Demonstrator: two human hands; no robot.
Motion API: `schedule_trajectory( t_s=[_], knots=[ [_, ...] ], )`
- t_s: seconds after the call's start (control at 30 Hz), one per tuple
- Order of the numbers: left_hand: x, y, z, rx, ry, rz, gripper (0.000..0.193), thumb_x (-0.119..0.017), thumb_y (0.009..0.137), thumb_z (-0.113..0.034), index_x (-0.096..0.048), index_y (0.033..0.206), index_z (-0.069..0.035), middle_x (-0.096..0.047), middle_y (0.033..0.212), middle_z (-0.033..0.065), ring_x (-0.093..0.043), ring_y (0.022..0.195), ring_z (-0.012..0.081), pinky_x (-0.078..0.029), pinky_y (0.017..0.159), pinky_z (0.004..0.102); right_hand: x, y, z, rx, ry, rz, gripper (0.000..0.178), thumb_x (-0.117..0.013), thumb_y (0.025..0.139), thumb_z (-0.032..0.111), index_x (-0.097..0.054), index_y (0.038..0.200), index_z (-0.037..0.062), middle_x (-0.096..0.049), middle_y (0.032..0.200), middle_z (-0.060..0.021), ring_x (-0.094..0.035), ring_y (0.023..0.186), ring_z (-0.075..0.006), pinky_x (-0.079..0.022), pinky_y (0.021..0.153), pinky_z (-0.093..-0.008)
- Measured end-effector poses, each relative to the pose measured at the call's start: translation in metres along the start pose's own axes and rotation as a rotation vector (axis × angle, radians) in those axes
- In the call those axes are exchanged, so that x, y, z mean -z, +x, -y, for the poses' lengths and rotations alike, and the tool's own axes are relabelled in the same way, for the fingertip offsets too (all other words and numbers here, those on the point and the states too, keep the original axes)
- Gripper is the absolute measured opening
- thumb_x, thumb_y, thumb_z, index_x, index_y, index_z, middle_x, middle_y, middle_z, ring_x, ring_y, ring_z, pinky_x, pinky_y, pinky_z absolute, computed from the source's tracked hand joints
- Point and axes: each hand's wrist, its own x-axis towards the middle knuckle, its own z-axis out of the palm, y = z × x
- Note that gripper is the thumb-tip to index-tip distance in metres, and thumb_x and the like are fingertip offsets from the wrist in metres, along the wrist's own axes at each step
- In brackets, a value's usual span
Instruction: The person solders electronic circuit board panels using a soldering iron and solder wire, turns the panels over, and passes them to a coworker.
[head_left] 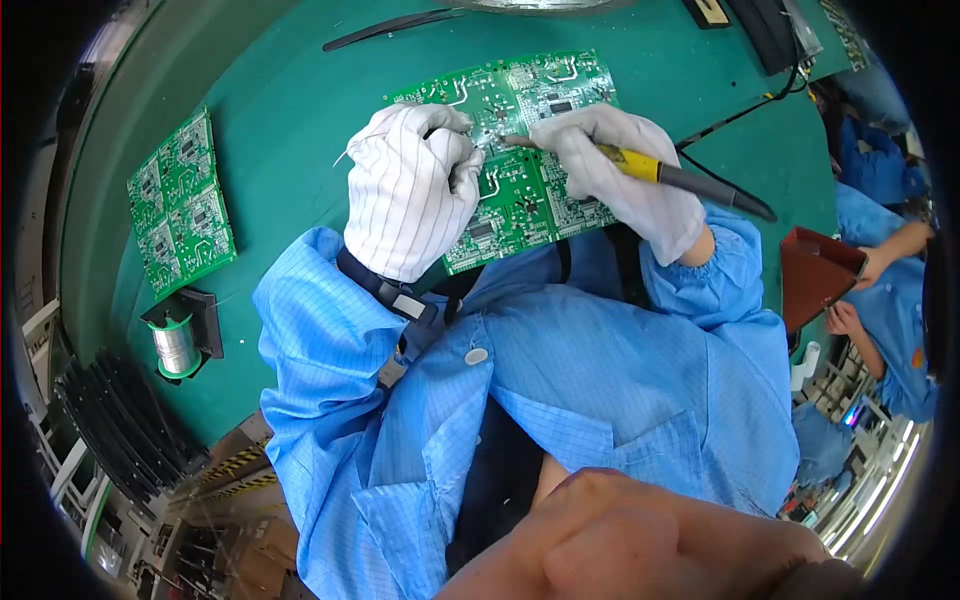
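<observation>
A green panel of circuit boards (520, 215) lies on the green bench top in front of me. My right hand (625, 170), in a white glove, is closed around a soldering iron (640, 165) with a yellow and dark grey handle. The iron's tip points left, at the middle of the panel. On the panel's left side rests my left hand (415, 185), in a white striped glove, its fingers curled together close to the tip. What they pinch is hidden; a thin pale strand sticks out at the glove's left edge.
Another green circuit board panel (185, 205) lies at the left, with a solder spool (177, 347) on a black holder nearer me. Black tweezers (390, 27) lie at the back. A dark cable (735, 122) crosses the bench at right, where another person's hands hold a reddish-brown tray (815, 275).
</observation>
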Motion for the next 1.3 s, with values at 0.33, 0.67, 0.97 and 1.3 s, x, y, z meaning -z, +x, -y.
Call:
schedule_trajectory(
  t_s=[0.33, 0.67, 0.97, 1.3],
  knots=[
    [0.005, 0.002, -0.005, 0.042, 0.004, 0.024, 0.016, -0.075, 0.072, -0.005, -0.065, 0.081, -0.012, -0.069, 0.101, 0.0005, -0.063, 0.104, 0.026, -0.045, 0.092, 0.0418, -0.002, -0.001, -0.006, 0.086, -0.046, 0.001, 0.015, -0.061, 0.098, 0.016, -0.067, 0.105, 0.0038, -0.074, 0.088, -0.0068, -0.065, 0.065, -0.0129, -0.055, 0.062, -0.0286],
    [0.016, 0.002, 0.033, 0.309, -0.194, -0.189, 0.011, -0.076, 0.083, -0.008, -0.067, 0.089, -0.008, -0.072, 0.096, 0.0067, -0.068, 0.088, 0.0289, -0.053, 0.078, 0.0406, 0.009, 0.012, -0.008, 0.052, 0.224, -0.054, 0.025, -0.062, 0.101, 0.019, -0.069, 0.118, 0.0019, -0.072, 0.108, -0.0089, -0.063, 0.084, -0.0113, -0.054, 0.075, -0.0273],
    [0.027, 0.007, 0.029, 0.664, -0.365, -0.066, 0.018, -0.069, 0.094, -0.02, -0.069, 0.1, -0.003, -0.073, 0.089, 0.0107, -0.069, 0.08, 0.0242, -0.054, 0.077, 0.0357, 0.029, -0.004, -0.009, -0.011, 0.111, -0.205, 0.044, -0.058, 0.103, 0.032, -0.062, 0.127, -0.0048, -0.069, 0.121, -0.013, -0.064, 0.088, -0.0135, -0.053, 0.086, -0.0316],
    [0.037, 0.01, 0.039, 0.803, -0.49, 0.093, 0.05, -0.063, 0.094, -0.042, -0.068, 0.111, 0.005, -0.069, 0.094, 0.0073, -0.057, 0.074, 0.0123, -0.049, 0.07, 0.0274, 0.013, -0.03, -0.033, -0.138, 0.649, -0.146, 0.048, -0.053, 0.106, 0.034, -0.057, 0.134, -0.0043, -0.07, 0.106, -0.0126, -0.065, 0.098, -0.0148, -0.049, 0.096, -0.0303]
  ],
)
